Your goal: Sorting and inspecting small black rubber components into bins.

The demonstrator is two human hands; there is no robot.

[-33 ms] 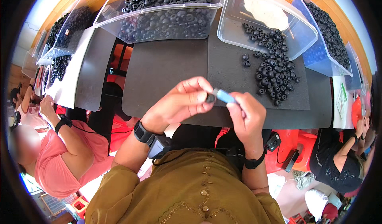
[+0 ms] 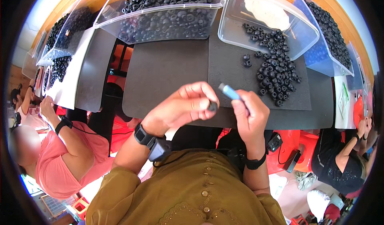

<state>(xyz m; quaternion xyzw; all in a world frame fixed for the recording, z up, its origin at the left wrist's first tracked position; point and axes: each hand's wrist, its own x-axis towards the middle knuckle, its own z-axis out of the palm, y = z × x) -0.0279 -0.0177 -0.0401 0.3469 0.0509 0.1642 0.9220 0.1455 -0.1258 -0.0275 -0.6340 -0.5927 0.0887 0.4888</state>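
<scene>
Between the thumb and fingers of my left hand (image 2: pixel 180 107) is a small round black piece with a hole (image 2: pixel 212 106). My right hand (image 2: pixel 253 115) grips a light-blue handled tool (image 2: pixel 231 92) with a short grey tip pointing up and left. The tip stands a little apart from the black piece. Both hands are raised near the table's front edge. Beyond my right hand, a pile of similar black pieces (image 2: pixel 276 75) lies on a dark mat (image 2: pixel 236 79), spilling from a clear tub (image 2: pixel 307 39) lying on its side. Two loose pieces (image 2: pixel 247 60) sit left of the pile.
A clear bin (image 2: pixel 160 29) full of black pieces stands at the back of the dark table (image 2: pixel 160 65). Another full bin (image 2: pixel 328 41) is at the far right. A co-worker in pink (image 2: pixel 72 157) sits to my left, another in black (image 2: pixel 340 161) to my right.
The blue tool's tip has come away from the black piece, moving slightly right and up. My left hand still holds the piece, lowered a little.
</scene>
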